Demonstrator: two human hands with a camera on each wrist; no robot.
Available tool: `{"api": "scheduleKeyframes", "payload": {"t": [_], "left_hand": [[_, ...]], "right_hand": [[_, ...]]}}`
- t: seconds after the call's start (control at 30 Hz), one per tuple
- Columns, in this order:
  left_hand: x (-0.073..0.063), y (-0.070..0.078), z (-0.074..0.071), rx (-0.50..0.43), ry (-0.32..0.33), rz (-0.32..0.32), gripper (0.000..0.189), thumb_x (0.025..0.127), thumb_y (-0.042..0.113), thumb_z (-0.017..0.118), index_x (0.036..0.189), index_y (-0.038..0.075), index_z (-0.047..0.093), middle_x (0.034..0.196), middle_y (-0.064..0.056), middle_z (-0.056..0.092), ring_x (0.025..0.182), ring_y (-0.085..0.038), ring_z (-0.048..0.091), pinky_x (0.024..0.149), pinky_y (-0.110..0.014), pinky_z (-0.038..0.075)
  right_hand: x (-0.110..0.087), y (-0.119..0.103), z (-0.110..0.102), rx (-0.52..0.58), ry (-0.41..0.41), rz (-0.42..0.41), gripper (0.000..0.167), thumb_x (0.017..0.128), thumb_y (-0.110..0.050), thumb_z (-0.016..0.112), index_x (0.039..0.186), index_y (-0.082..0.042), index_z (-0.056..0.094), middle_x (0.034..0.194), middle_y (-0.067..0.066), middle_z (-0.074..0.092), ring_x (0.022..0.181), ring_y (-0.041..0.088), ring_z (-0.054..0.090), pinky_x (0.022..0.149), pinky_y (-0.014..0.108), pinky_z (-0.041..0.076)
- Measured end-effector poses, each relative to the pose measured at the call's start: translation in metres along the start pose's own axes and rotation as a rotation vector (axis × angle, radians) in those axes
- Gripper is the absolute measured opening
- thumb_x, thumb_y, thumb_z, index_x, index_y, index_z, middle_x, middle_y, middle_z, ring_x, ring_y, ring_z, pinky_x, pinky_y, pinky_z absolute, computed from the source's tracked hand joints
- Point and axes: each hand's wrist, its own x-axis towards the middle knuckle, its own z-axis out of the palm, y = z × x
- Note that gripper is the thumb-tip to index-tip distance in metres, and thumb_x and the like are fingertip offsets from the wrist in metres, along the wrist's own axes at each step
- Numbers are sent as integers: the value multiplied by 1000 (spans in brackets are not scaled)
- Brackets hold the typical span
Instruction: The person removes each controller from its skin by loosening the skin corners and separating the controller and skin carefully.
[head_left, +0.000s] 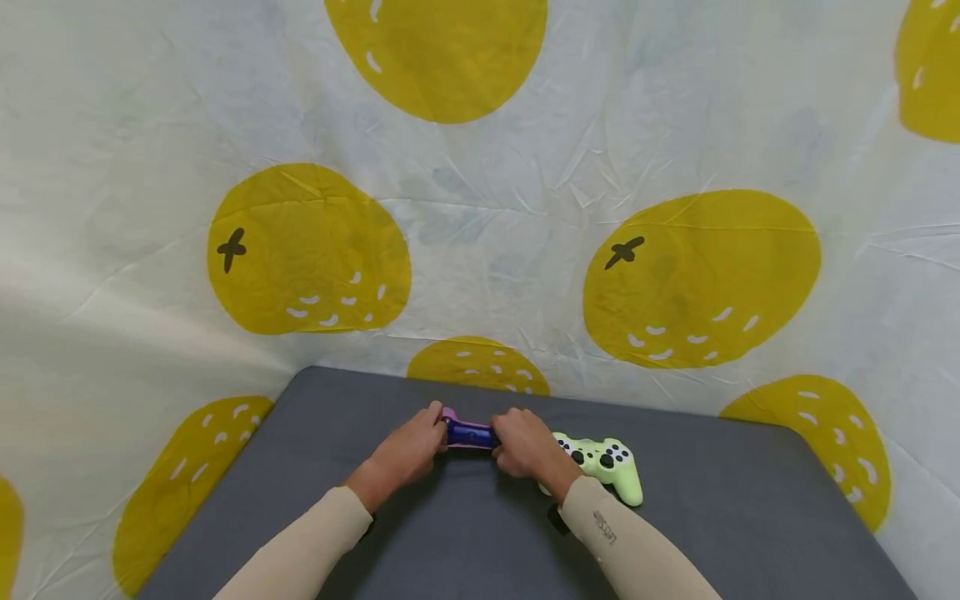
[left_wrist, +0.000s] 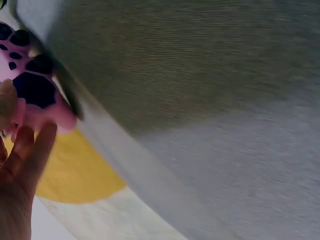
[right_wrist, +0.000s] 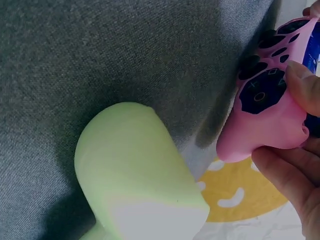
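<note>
A dark blue game controller [head_left: 471, 435] in a pink cover [right_wrist: 267, 132] is held up over the grey surface between both hands. My left hand [head_left: 411, 446] grips its left end. My right hand [head_left: 528, 443] holds the other end; in the right wrist view, the thumb [right_wrist: 302, 90] lies along the edge of the pink cover, with fingers beneath. Black buttons and sticks show through openings in the cover. Close by my right wrist, a pale green controller [head_left: 622, 475] lies on the surface, partly hidden by that forearm.
The grey table [head_left: 712, 517] extends to both sides of the arms. Behind and around it hangs a white cloth [head_left: 495, 275] printed with large yellow fruit shapes.
</note>
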Motion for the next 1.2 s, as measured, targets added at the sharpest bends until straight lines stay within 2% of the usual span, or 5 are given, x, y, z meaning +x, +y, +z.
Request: {"api": "scheduleKeyframes", "payload": {"t": [0.27,0.47,0.6,0.93,1.2], "left_hand": [[-9,-16,6,-80,-20,-87,12,93,25,79,85,17,73,89,3,52,84,-16,57,72,-35,57],[-16,-32,0,-516,-31,-134,2,89,13,81,89,12,83,83,3,66,77,-8,60,74,-29,55],[-23,-43,-5,-757,-28,-277,7,88,18,83,92,11,83,87,1,75,76,-5,61,71,-24,53],[-7,-10,-10,-674,-8,-316,23,89,14,82,108,6,72,90,-1,70,80,-10,59,74,-26,53],[-7,-9,-6,-687,5,-349,29,84,-1,82,107,7,68,96,-7,67,87,-17,63,80,-37,57]], "right_hand": [[-9,-1,6,-6,23,-2,11,84,-14,78,89,-9,70,77,6,70,68,25,65,67,43,56],[-15,-9,13,-57,36,-33,18,84,-19,80,94,-8,70,81,7,72,69,26,66,66,43,57],[-18,-12,14,-98,35,-30,24,86,-23,80,102,-7,72,87,7,73,74,25,67,70,43,58],[-26,-11,9,-72,38,-27,25,87,-22,80,104,-6,72,93,9,74,76,26,68,72,43,59],[-25,-10,12,-57,71,-41,22,86,-21,80,99,-7,70,90,9,74,73,26,68,70,42,59]]}}
